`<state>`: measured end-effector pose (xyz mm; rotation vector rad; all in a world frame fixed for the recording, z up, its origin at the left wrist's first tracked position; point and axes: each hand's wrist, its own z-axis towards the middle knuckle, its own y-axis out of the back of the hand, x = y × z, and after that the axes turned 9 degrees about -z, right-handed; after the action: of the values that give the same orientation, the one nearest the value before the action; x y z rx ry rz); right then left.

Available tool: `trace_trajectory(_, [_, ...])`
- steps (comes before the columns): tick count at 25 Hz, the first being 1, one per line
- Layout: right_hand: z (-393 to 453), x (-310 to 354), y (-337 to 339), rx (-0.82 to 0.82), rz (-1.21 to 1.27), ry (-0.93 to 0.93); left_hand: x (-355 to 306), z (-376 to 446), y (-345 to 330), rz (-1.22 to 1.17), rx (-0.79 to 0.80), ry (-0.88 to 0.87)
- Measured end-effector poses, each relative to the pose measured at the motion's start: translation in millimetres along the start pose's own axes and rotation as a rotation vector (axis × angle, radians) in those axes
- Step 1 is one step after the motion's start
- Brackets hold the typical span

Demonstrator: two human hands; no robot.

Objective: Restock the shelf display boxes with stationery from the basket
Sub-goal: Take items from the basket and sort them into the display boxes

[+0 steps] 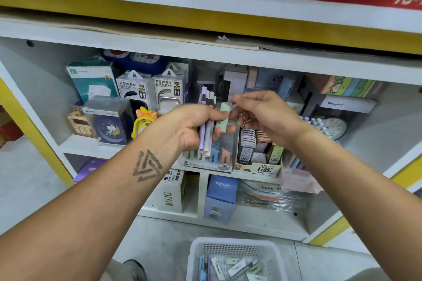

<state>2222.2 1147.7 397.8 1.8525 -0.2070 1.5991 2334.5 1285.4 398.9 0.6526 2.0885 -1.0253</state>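
While the shelf (127,148) is crowded with clocks and power banks, the clear display box (209,155) below the hands is narrow, so a misaimed item could tip its neighbours. Down on the floor, the basket (235,246) holds more stock. Left hand (194,125) clamps a bundle of pens (205,134); a loosened grip would scatter them. Right hand (260,112) pinches the green eraser (222,118), which could slip.
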Motion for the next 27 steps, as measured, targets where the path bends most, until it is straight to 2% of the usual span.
trace_trajectory(4, [-32.6,-14.3,30.6,0.007,0.069,-0.059,21.6,4.2,-32.8,0.109,0.087,0.032])
trace_trajectory(10, [-54.3,-30.6,83.7,-0.147,0.166,-0.064,37.4,16.5,-59.4,0.064,0.099,0.113])
trace_trajectory(18, [-60.5,-33.9,88.9,-0.19,0.151,-0.009,40.6,29.2,-58.3,0.051,0.115,0.119])
trace_trajectory(23, [-53.4,-24.2,67.1,-0.191,0.052,0.045,25.7,18.8,-37.8,0.048,0.071,0.084])
trace_trajectory(27, [-27.4,-10.5,33.7,-0.265,-0.2,0.162,-7.5,4.6,6.4,-0.01,-0.098,-0.025])
